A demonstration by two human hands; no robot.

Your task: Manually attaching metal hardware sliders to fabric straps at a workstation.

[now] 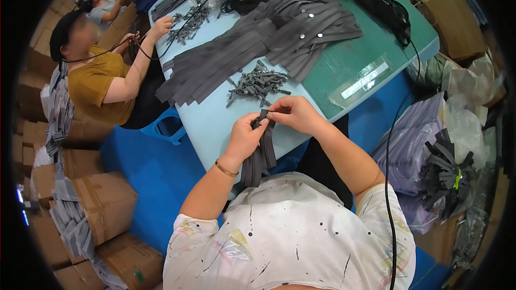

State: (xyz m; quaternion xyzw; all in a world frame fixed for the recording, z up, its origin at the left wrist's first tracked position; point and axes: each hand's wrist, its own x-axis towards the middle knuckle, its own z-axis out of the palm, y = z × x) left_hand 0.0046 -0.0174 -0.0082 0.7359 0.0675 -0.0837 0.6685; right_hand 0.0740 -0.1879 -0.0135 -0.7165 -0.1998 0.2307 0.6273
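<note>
Held item: one dark grey strap (267, 147), flat and narrow, just above the near edge of the pale blue counter (207, 139). Its upper end stood upright between the two hands, and the lower lengths hung in folds beneath the left hand (244, 138) toward the lap.

Left fingers: thumb and index finger pinched the strap just below its top end, the tip projecting above them. The other fingers were curled; what lay under them could not be told. A bracelet (226, 168) circled the left wrist.

Right hand (296, 114): came in from the right side, thumb and index finger pressed together on the strap's right edge near the top, close beside the left thumb. The exact contact was partly hidden by the fingertips.

Surroundings: a pile of small dark grey pieces (258, 84) lay on the counter just beyond the hands, apart from the fingers. Past it, a broad heap of long grey straps (215, 70) spread across the counter and onto a green mat (336, 67), with small white discs (311, 15) on top. A black pouch (379, 11) rested at the mat's far right. At left, a co-worker in a mustard shirt (97, 80) reached toward another pile of small pieces (191, 24).
</note>
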